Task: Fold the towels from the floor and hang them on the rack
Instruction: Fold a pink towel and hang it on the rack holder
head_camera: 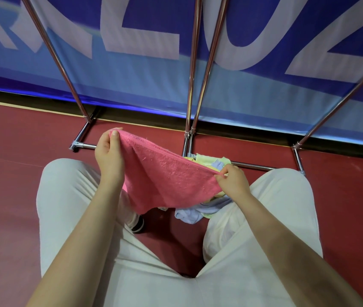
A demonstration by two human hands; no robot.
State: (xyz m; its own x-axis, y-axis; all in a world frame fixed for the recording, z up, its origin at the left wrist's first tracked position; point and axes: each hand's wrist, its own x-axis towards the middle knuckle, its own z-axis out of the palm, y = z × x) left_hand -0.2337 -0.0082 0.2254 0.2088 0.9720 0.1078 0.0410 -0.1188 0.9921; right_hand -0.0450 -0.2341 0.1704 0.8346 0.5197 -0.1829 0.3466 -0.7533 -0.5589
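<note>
A pink towel [165, 176] hangs stretched between my two hands above my knees. My left hand [109, 151] pinches its upper left corner, thumb on top. At the towel's right corner my right hand [233, 180] pinches the edge with curled fingers. Beneath it on the red floor lies a heap of towels [198, 212] in pale blue, yellow and green, mostly hidden by the pink one. The chrome rack [192, 85] stands just beyond, its poles rising out of the top of the view.
A blue banner [131, 85] with large white letters hangs behind the rack. The rack's base bars [256, 166] run along the floor by the heap. My legs in light trousers fill the lower view, with one shoe [138, 224] between them.
</note>
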